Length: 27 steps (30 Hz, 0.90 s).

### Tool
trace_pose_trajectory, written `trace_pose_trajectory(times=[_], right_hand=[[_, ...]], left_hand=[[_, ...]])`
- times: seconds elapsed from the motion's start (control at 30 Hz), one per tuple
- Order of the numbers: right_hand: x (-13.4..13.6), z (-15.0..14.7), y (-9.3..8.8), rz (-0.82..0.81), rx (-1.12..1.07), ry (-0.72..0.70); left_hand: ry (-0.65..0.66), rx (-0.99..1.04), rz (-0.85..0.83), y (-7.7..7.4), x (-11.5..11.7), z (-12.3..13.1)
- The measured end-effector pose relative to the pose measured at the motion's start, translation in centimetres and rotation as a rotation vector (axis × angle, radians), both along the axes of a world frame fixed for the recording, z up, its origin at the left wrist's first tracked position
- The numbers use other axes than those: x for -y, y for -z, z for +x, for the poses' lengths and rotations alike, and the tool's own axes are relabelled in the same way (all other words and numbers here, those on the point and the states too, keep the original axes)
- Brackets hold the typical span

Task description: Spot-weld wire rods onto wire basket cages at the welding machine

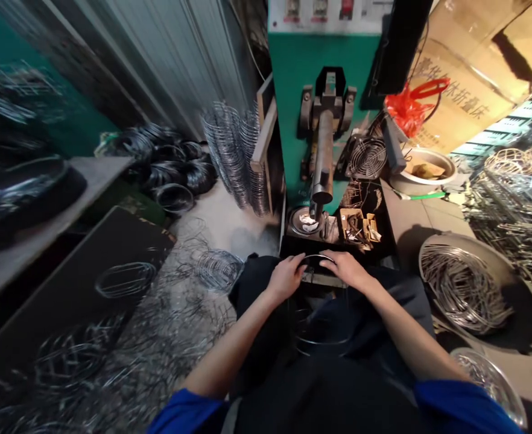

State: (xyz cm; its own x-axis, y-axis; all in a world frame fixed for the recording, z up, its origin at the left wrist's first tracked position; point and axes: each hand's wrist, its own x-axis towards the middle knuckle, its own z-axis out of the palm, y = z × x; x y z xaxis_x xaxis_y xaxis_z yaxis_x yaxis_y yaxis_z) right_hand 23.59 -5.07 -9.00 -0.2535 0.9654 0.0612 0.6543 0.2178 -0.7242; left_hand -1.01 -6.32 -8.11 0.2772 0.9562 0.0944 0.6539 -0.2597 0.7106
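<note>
Both my hands grip a round wire cage frame (319,328) that stands between my knees. My left hand (286,277) is closed on the left side of its top ring (316,258), and my right hand (346,268) is closed on the right side. The frame's lower rings show below my hands against my dark trousers. Just beyond my hands stands a green welding machine (323,90) with a dark cylindrical arm (323,160) pointing down toward a small round plate (306,222).
A basin of bent wire pieces (467,289) sits at my right, with wire cages (514,175) stacked behind it. Wire rings (239,157) lean at the machine's left, dark coils (171,169) lie beyond, and loose wire frames (216,268) litter the floor. A small fan (368,158) and a white bowl (422,172) sit by the machine.
</note>
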Motion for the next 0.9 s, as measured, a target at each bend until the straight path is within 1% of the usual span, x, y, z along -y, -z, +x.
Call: trace_pose_trajectory(times=[0.07, 0.17, 0.2, 0.27, 0.33, 0.47, 0.6, 0.7, 0.8, 0.9], right_hand=[[1.7, 0.1, 0.9, 0.014, 0.006, -0.018], [4.0, 1.2, 2.1, 0.042, -0.007, 0.096], [4.4, 1.5, 2.3, 0.05, -0.006, 0.125], [4.3, 1.8, 2.2, 0.063, 0.008, 0.14], [3.3, 1.8, 1.4, 0.068, 0.028, 0.139], [0.7, 1.7, -1.1, 0.095, 0.079, 0.161], [-0.9, 1.5, -3.3, 0.108, 0.022, 0.142], [-1.5, 1.4, -4.3, -0.009, -0.051, 0.135], [-1.9, 1.3, -5.0, -0.135, -0.132, 0.157], [-2.3, 1.1, -5.4, -0.142, -0.158, 0.162]], left_hand=[[-0.015, -0.016, 0.034, 0.9, -0.4, 1.5], [-0.036, -0.021, 0.061, 1.8, 0.2, 2.0], [-0.035, -0.038, 0.074, 1.9, 0.3, 1.9], [-0.027, -0.082, 0.108, 1.7, -0.1, 1.9], [-0.017, -0.113, 0.139, 1.2, -1.0, 2.0], [-0.009, -0.11, 0.17, -0.6, -3.2, 2.2], [-0.009, -0.091, 0.189, -2.1, -4.6, 2.0], [0.002, -0.075, 0.19, -2.7, -5.3, 1.8], [0.011, -0.059, 0.19, -3.0, -6.0, 1.7], [0.003, -0.051, 0.183, -3.5, -6.5, 1.8]])
